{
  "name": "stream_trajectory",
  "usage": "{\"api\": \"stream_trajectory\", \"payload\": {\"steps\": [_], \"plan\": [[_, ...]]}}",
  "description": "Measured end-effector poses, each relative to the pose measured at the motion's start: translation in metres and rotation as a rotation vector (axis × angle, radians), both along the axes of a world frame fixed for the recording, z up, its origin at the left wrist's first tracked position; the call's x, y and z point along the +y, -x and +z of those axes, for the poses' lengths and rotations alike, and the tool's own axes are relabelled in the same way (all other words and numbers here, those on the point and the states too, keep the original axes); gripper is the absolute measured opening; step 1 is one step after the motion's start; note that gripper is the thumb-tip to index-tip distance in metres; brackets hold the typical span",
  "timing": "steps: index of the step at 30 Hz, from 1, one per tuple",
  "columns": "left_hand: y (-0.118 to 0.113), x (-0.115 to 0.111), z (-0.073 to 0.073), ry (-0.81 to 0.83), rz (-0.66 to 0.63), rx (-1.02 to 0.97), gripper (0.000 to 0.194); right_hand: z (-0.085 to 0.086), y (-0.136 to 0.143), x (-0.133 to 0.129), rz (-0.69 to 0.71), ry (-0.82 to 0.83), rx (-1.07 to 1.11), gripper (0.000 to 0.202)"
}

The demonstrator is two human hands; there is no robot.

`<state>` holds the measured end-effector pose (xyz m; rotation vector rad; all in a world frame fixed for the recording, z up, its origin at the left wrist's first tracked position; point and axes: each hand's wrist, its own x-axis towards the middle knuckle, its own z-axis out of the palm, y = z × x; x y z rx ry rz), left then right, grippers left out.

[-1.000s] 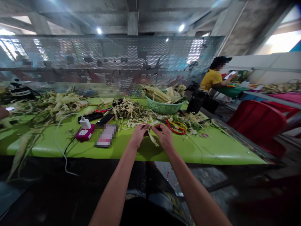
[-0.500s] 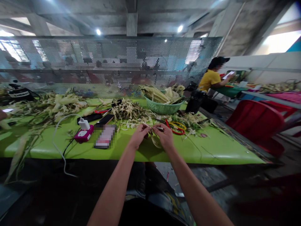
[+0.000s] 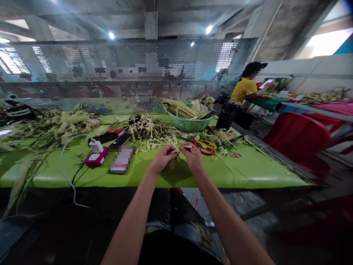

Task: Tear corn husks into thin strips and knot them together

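Both hands, left hand [image 3: 161, 159] and right hand [image 3: 194, 158], are met above the counter [image 3: 248, 173] near edge. A husk pile [image 3: 150, 129] lies at 11 o'clock from them, a basket [image 3: 190, 124] at 12, scissors [image 3: 204, 146] at 1, a charger [image 3: 95, 156] at 9.

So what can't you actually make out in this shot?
- Head view: the husk strip pinched between left hand and right hand is mostly covered by the fingers; its shape is unclear.
- The flat item beside the pink box is blurred out.
- The basket bottom is hidden by its husks.
- The scissors blades are buried in scraps.
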<state>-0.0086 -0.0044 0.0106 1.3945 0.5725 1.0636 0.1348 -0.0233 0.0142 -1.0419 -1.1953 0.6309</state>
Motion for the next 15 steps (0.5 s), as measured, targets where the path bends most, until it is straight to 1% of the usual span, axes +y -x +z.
{"api": "stream_trajectory", "payload": {"steps": [3,7,10,13,15], "plan": [[-0.0006,0.0026,-0.0038,-0.011,0.042,0.025,0.019,0.0009,-0.0011,-0.0008,0.020,0.025,0.030,0.022],[-0.0019,0.0042,-0.0059,-0.085,0.102,0.103,0.015,0.0028,-0.0017,-0.0022,0.115,0.086,0.073,0.026],[-0.0024,0.0011,-0.0024,-0.128,0.094,0.131,0.018,0.0037,-0.0008,-0.0026,0.147,0.114,0.083,0.025],[-0.0027,-0.0012,0.0001,-0.135,0.062,0.126,0.023,0.0042,0.0003,-0.0024,0.147,0.099,0.150,0.025],[-0.0031,-0.0006,-0.0004,-0.130,0.063,0.122,0.025,0.0040,0.0008,-0.0018,0.151,0.081,0.178,0.024]]}}
